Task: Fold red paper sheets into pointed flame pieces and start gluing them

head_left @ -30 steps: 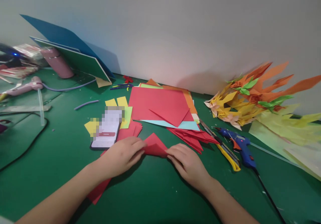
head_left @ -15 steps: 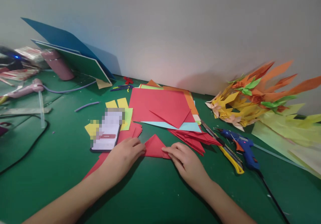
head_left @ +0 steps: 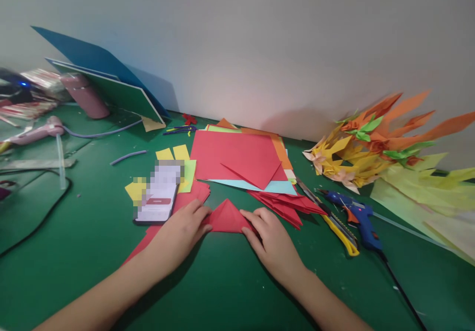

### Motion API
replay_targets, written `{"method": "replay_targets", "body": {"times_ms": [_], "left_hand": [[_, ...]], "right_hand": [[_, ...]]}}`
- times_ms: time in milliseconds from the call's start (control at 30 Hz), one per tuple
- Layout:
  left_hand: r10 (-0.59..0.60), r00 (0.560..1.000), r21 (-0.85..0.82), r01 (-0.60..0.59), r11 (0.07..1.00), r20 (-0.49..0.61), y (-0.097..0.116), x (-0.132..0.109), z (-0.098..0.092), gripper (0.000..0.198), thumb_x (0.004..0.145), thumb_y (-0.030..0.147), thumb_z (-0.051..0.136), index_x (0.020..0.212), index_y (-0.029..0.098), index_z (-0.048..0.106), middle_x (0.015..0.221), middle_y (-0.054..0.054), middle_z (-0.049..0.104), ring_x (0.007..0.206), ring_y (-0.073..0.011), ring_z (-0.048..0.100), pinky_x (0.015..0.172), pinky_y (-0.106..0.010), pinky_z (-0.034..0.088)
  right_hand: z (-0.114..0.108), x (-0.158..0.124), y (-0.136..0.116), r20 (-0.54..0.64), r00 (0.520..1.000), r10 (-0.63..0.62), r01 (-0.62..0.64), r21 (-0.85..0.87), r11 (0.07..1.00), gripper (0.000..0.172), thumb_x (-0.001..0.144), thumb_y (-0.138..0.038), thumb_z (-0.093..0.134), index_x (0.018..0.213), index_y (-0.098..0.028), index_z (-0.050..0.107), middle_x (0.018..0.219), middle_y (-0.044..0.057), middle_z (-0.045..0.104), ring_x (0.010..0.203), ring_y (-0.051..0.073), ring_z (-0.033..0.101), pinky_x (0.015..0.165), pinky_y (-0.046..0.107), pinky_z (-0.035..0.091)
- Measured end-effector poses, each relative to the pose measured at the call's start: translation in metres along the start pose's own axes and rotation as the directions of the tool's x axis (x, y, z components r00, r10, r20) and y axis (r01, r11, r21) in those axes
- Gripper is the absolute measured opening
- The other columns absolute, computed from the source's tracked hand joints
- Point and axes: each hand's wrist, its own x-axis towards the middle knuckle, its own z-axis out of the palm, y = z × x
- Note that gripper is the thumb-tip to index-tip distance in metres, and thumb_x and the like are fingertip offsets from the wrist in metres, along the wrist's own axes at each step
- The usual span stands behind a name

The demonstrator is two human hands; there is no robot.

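Note:
A folded piece of red paper [head_left: 227, 218], peaked at its far side, lies on the green table between my two hands. My left hand [head_left: 188, 228] pinches its left corner, fingers closed together. At the right corner, my right hand [head_left: 270, 233] holds the paper between thumb and fingers. Just left of my left hand lies a phone [head_left: 160, 197], partly blurred, on red paper pieces [head_left: 193, 195] and beside yellow slips [head_left: 181, 152]. Beyond my hands is a stack of coloured sheets with a red sheet [head_left: 237, 148] on top. Several folded red papers [head_left: 289, 206] sit past my right hand.
On the right lie a yellow utility knife [head_left: 343, 234], a blue glue gun [head_left: 365, 222] with its cord, and orange and yellow paper flowers [head_left: 371, 143]. Leftward are a pink glue gun [head_left: 40, 132], a pink bottle [head_left: 85, 95] and leaning boards [head_left: 122, 91].
My right hand's thumb and fingers have spread a little apart along the paper's right corner. My left hand has shifted slightly left, and more of the paper's left side shows.

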Motion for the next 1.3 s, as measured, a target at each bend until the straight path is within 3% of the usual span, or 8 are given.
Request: {"method": "replay_targets", "body": {"times_ms": [133, 333, 500, 667, 933, 1033, 1133, 1300], "left_hand": [[0.025, 0.998, -0.090, -0.030, 0.995, -0.053, 0.000, 0.001, 0.001, 0.011, 0.088, 0.017, 0.052, 0.097, 0.018, 0.058, 0.098, -0.008, 0.064, 0.090, -0.0238, 0.064, 0.079, -0.040, 0.054], [0.014, 0.998, -0.208, -0.026, 0.978, -0.059, 0.000, -0.001, 0.005, 0.044, 0.085, 0.009, 0.050, 0.128, 0.019, 0.047, 0.118, -0.010, 0.062, 0.111, -0.0245, 0.060, 0.092, -0.043, 0.051], [0.001, 1.000, -0.271, -0.002, 0.963, -0.005, 0.001, -0.001, 0.004, 0.046, 0.081, 0.002, 0.048, 0.122, 0.021, 0.052, 0.118, -0.009, 0.062, 0.110, -0.0225, 0.060, 0.092, -0.040, 0.052], [0.032, 0.999, -0.367, -0.045, 0.929, -0.042, 0.006, -0.001, 0.005, 0.044, 0.082, 0.001, 0.044, 0.121, 0.021, 0.051, 0.114, -0.009, 0.060, 0.111, -0.0217, 0.058, 0.094, -0.043, 0.051], [-0.017, 0.992, -0.660, -0.069, 0.748, -0.124, 0.017, 0.002, 0.007, 0.045, 0.079, 0.001, 0.046, 0.119, 0.022, 0.050, 0.108, -0.006, 0.054, 0.082, -0.0130, 0.062, 0.077, -0.034, 0.058], [-0.070, 0.995, -0.776, -0.008, 0.630, -0.067, 0.021, 0.003, 0.012, 0.039, 0.076, 0.004, 0.052, 0.111, 0.020, 0.052, 0.105, -0.006, 0.056, 0.076, -0.0120, 0.063, 0.071, -0.031, 0.059], [-0.070, 0.997, -0.832, 0.003, 0.554, -0.043, 0.024, 0.004, 0.014, 0.031, 0.076, 0.008, 0.056, 0.105, 0.018, 0.054, 0.101, -0.006, 0.059, 0.081, -0.0147, 0.065, 0.074, -0.033, 0.059], [-0.135, 0.990, -0.830, 0.036, 0.557, -0.048, 0.026, 0.005, 0.007, 0.025, 0.073, 0.023, 0.069, 0.097, 0.019, 0.061, 0.094, -0.004, 0.066, 0.091, -0.0181, 0.064, 0.082, -0.035, 0.056]], "right_hand": [[0.000, 0.000, 0.000, -0.012, 1.000, 0.020, -0.019, 0.078, 0.997, 0.025, 0.092, -0.022, 0.049, 0.113, -0.018, 0.061, 0.096, 0.011, 0.062, 0.091, 0.026, 0.061, 0.077, 0.039, 0.052], [0.000, 0.000, -0.001, -0.017, 1.000, 0.021, -0.018, 0.120, 0.993, 0.026, 0.092, -0.019, 0.048, 0.114, -0.020, 0.061, 0.096, 0.010, 0.062, 0.090, 0.025, 0.060, 0.078, 0.039, 0.052], [-0.001, 0.001, -0.004, 0.017, 0.997, 0.075, -0.077, 0.145, 0.986, 0.020, 0.087, -0.018, 0.052, 0.104, -0.019, 0.063, 0.090, 0.008, 0.062, 0.084, 0.024, 0.059, 0.073, 0.038, 0.051], [-0.005, 0.004, -0.006, 0.062, 0.988, 0.142, -0.152, 0.234, 0.960, 0.018, 0.077, -0.013, 0.057, 0.093, -0.020, 0.062, 0.087, 0.005, 0.064, 0.079, 0.021, 0.059, 0.070, 0.034, 0.050], [-0.002, 0.000, -0.006, 0.010, 0.979, 0.203, -0.182, 0.483, 0.857, 0.017, 0.081, -0.021, 0.053, 0.097, -0.021, 0.059, 0.086, 0.004, 0.066, 0.073, 0.017, 0.062, 0.068, 0.030, 0.052], [-0.005, 0.002, -0.012, 0.004, 0.987, 0.158, -0.137, 0.526, 0.839, 0.024, 0.083, -0.030, 0.060, 0.105, -0.022, 0.063, 0.090, 0.005, 0.069, 0.081, 0.019, 0.064, 0.070, 0.031, 0.052], [-0.009, 0.004, -0.019, -0.018, 0.997, 0.076, -0.055, 0.532, 0.845, 0.017, 0.086, -0.033, 0.061, 0.094, -0.023, 0.071, 0.084, 0.005, 0.072, 0.077, 0.020, 0.064, 0.071, 0.032, 0.051], [-0.010, 0.005, -0.018, -0.035, 0.950, 0.310, -0.209, 0.666, 0.716, 0.023, 0.085, -0.035, 0.059, 0.072, -0.020, 0.073, 0.067, 0.002, 0.068, 0.064, 0.018, 0.060, 0.062, 0.029, 0.050]]}}
